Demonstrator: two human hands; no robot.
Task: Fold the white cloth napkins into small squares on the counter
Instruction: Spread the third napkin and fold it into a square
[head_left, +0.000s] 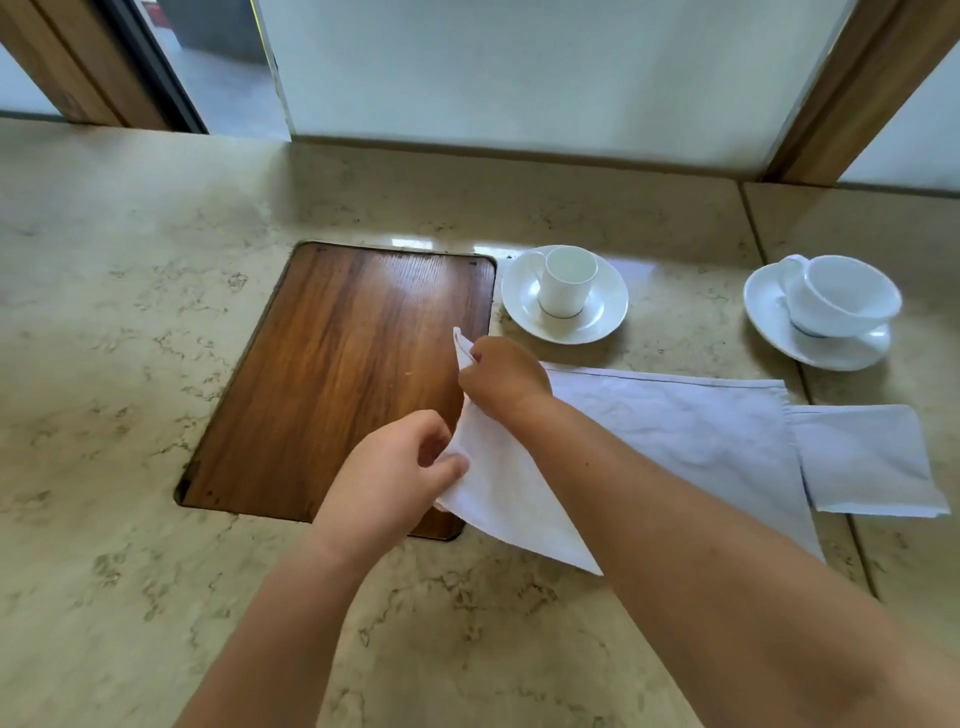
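A large white cloth napkin (685, 431) lies spread on the marble counter (130, 291), with its left edge lifted off the surface. My right hand (501, 376) pinches the far left corner of that edge, raised above the wooden inset panel (337, 364). My left hand (395, 473) pinches the near left corner between thumb and fingers. A second white napkin (867, 462), folded into a smaller square, lies flat to the right and touches the large one's right edge.
A small white cup on a saucer (566, 296) stands just beyond the napkin. A wider cup on a saucer (826, 312) stands at the far right. Frosted glass panels and wooden posts close off the back of the counter.
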